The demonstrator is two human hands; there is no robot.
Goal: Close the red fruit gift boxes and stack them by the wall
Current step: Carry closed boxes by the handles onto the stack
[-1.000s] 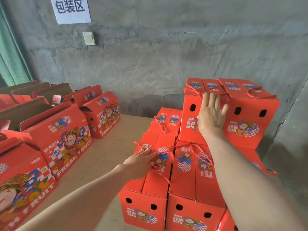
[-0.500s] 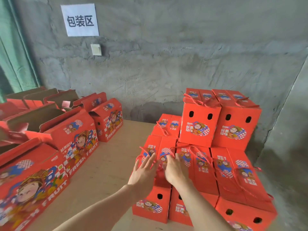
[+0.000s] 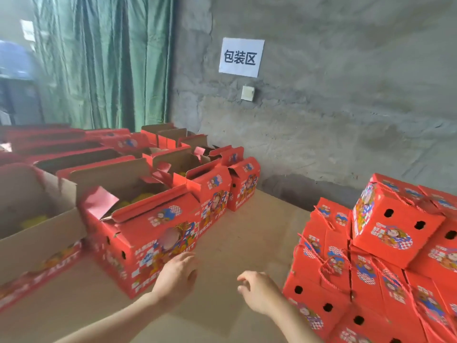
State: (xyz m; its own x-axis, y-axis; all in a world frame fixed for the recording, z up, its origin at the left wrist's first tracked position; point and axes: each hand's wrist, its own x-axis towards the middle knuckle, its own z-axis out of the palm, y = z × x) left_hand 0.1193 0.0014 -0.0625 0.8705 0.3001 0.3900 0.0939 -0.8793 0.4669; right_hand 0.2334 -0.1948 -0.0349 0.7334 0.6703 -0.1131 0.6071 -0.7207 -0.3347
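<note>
Head view: the nearest open box (image 3: 148,233) is seen at left, flaps up, yellow fruit (image 3: 141,198) showing inside. The left hand (image 3: 176,274) is held relaxed and empty just beside its front face; contact cannot be told. The right hand (image 3: 257,290) is loosely curled, nothing gripped. The closed stack (image 3: 366,276) is ranged by the wall (image 3: 321,120). Side flaps are best tucked first, then the top panels pressed together squarely.

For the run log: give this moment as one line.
left grip open near unclosed box | right grip open, empty | closed stack at right
</note>
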